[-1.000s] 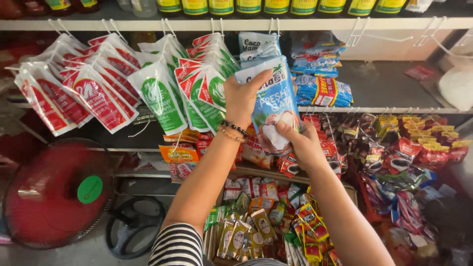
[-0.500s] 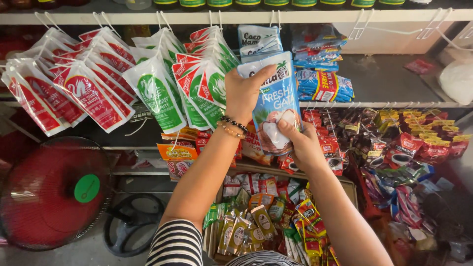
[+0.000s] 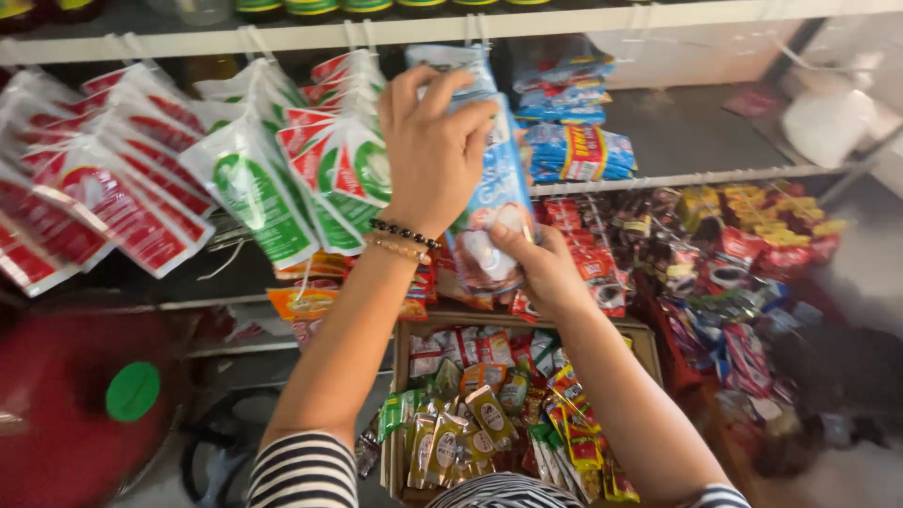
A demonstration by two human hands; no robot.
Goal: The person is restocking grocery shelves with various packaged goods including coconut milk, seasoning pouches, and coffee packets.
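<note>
Red-and-white sachets (image 3: pixel 113 202) and green-and-white sachets (image 3: pixel 282 179) are hung from a shelf (image 3: pixel 564 19); small packets are packed in a cardboard box (image 3: pixel 649 343) below.

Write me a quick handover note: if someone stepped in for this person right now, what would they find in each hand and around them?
Left hand: raised, fingers gripping the top of the light blue plastic packet, close under the white shelf rail.
Right hand: holding the same packet's lower end.
Nearby: red-and-white and green-and-white sachets hang in rows to the left; the cardboard box of small sachets sits below.
Done: packet lifted to the rail.
Left: whether it is hooked on cannot be seen; both hands are on it.
</note>
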